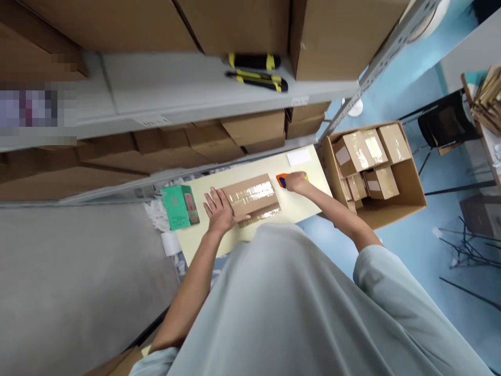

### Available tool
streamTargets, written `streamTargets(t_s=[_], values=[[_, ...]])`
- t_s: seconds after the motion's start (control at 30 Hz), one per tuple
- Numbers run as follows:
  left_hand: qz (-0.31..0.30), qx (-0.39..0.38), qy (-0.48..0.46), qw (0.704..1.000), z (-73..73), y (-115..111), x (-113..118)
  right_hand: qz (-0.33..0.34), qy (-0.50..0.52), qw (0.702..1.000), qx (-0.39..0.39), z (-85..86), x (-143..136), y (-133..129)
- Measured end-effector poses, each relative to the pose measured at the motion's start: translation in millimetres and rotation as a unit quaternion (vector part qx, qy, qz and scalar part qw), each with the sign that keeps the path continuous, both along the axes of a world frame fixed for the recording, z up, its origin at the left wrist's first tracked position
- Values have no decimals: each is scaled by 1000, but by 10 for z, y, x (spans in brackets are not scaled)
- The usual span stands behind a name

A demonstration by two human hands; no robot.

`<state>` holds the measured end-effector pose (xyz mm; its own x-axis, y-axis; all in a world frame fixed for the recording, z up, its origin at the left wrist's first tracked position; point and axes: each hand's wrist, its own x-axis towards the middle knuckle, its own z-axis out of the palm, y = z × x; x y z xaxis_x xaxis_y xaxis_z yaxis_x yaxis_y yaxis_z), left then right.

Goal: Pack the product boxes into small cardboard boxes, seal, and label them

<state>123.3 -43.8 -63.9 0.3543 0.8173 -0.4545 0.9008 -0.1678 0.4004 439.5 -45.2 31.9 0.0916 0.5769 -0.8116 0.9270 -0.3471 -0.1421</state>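
Note:
A brown cardboard box (250,197) with shiny clear tape along it lies on a pale yellow board (301,211). My left hand (221,211) rests on the box's left end, fingers spread. To the right of the box, my right hand (296,181) is closed around an orange and blue tool (281,180), mostly covered by the fingers. A white label (299,157) lies near the board's top right corner. At the board's left end stands a green box (175,208) with a picture on its side.
Two black and yellow cutters (260,79) lie on the grey shelf (156,89) above, among large cartons. Right of the board, an open carton (407,201) holds several taped boxes. A black chair (446,120) stands farther right.

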Motion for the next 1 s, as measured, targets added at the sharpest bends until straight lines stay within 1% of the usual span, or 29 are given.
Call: streamTargets(t_s=[0.07,0.13,0.17,0.23,0.3,0.37,0.43,0.5,0.53,0.6,0.63,0.7,0.77,0.83,0.9,0.93,1.0], values=[[15,12,-14,1000,79,-5,-5,-5,-54,998,35,252,2,5],[35,51,-56,996,169,36,25,10,-66,995,74,509,3,60],[40,86,-91,991,227,86,58,17,-67,993,100,632,-2,111],[43,177,-182,966,399,255,159,23,-56,984,165,868,-34,260],[56,258,-262,928,661,516,288,29,-42,973,226,1096,-108,475],[83,312,-314,893,993,841,420,46,-27,959,280,1314,-230,745],[111,351,-344,864,1342,1180,530,77,-9,942,327,1516,-387,1054],[131,369,-356,849,1653,1475,600,115,-4,925,361,1688,-560,1378],[140,373,-360,844,1780,1592,615,136,-9,919,370,1758,-645,1535],[154,377,-370,835,1962,1750,609,168,-34,913,370,1854,-801,1826],[158,379,-377,830,2016,1793,589,177,-48,913,365,1877,-869,1953],[163,381,-387,824,2062,1817,531,182,-70,917,349,1876,-975,2165],[164,379,-388,824,2051,1789,468,179,-79,921,338,1826,-1041,2320],[164,376,-388,825,2015,1740,418,177,-82,922,335,1760,-1068,2419],[167,375,-395,822,1964,1686,381,178,-83,920,340,1695,-1058,2451],[169,374,-397,821,1925,1656,360,178,-80,914,355,1660,-1039,2433],[174,362,-388,830,1795,1571,294,164,-67,893,414,1561,-977,2308]])
